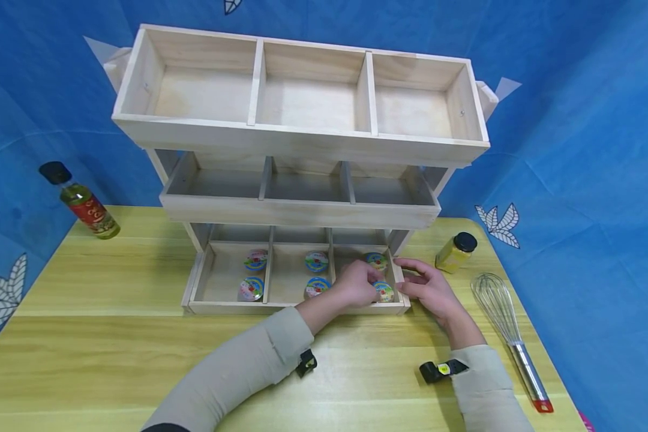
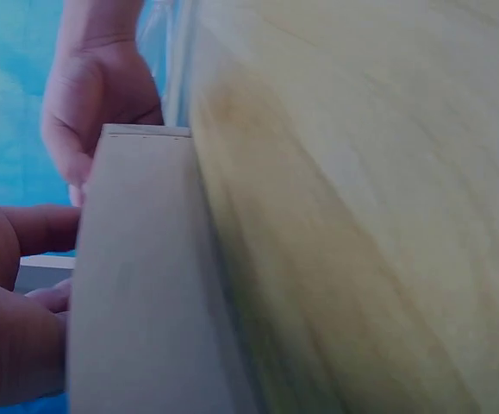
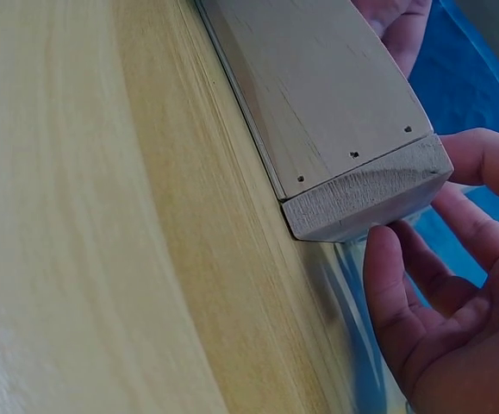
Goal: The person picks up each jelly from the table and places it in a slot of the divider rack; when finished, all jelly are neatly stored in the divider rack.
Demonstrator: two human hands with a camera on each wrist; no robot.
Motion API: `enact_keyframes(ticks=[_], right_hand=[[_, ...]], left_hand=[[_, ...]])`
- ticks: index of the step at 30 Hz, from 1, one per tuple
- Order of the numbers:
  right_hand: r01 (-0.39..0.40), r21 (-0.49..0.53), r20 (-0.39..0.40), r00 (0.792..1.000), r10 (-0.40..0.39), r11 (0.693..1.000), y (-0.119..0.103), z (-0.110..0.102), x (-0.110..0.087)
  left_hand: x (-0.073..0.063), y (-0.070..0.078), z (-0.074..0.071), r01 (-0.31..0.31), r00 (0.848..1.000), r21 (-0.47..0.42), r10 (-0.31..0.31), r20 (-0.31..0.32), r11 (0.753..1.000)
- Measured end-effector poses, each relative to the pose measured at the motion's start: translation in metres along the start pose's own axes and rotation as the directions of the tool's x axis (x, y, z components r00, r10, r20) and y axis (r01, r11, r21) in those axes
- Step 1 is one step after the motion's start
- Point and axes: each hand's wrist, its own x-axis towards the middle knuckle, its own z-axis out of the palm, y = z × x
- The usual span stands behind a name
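Note:
My left hand [image 1: 356, 284] reaches into the bottom tier's right compartment, with curled fingers at the front lidded cup [image 1: 384, 292]. The thumb's contact is hidden in the head view; in the left wrist view the front board covers the fingertips. A second lidded cup [image 1: 376, 260] sits behind it. My right hand [image 1: 431, 290] is at the outer right side of the wooden shelf [image 1: 302, 211]. In the right wrist view its fingers [image 3: 482, 159] lie loosely bent around the tray's corner [image 3: 365, 194], holding nothing.
Lidded cups stand in pairs in the bottom tier's left [image 1: 256, 260] and middle [image 1: 316, 261] compartments. An oil bottle [image 1: 89, 209] stands at the left. A yellow jar [image 1: 455, 254] and a whisk [image 1: 510, 336] are on the right. Blue cloth [image 1: 583, 180] hangs around the table [image 1: 113, 360].

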Motion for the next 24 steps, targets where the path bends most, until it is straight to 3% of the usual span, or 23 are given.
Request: enact_keyframes(ticks=[5, 8, 10, 12, 15, 18, 21, 24], right_hand=[[0.005, -0.022, -0.010, 1.000, -0.006, 1.000, 0.001, 0.000, 0.001], [0.025, -0.070, -0.060, 0.998, -0.029, 0.997, 0.001, 0.000, 0.001], [0.055, -0.116, -0.111, 0.991, -0.068, 0.992, -0.001, 0.001, -0.001], [0.099, -0.180, -0.172, 0.976, -0.131, 0.979, -0.005, 0.003, -0.004], [0.177, -0.242, -0.249, 0.939, -0.237, 0.954, -0.017, 0.008, -0.010], [0.262, -0.249, -0.318, 0.887, -0.334, 0.932, -0.031, 0.020, -0.018], [0.381, -0.157, -0.379, 0.828, -0.412, 0.911, -0.050, 0.039, -0.030], [0.521, -0.056, -0.414, 0.764, -0.494, 0.852, -0.066, 0.060, -0.043]], left_hand=[[-0.007, 0.005, -0.011, -0.031, 0.999, -0.094, 0.029, -0.027, 0.995], [-0.014, 0.006, -0.020, -0.076, 0.996, -0.159, 0.068, -0.052, 0.984], [-0.022, 0.004, -0.028, -0.131, 0.990, -0.146, 0.121, -0.073, 0.981], [-0.032, 0.000, -0.038, -0.203, 0.976, -0.076, 0.195, -0.096, 0.976], [-0.051, -0.007, -0.054, -0.286, 0.947, 0.067, 0.293, -0.130, 0.956], [-0.073, -0.011, -0.071, -0.309, 0.928, 0.155, 0.333, -0.169, 0.938], [-0.097, -0.012, -0.084, -0.319, 0.917, 0.147, 0.344, -0.201, 0.936], [-0.120, -0.013, -0.093, -0.379, 0.895, 0.081, 0.388, -0.221, 0.922]])
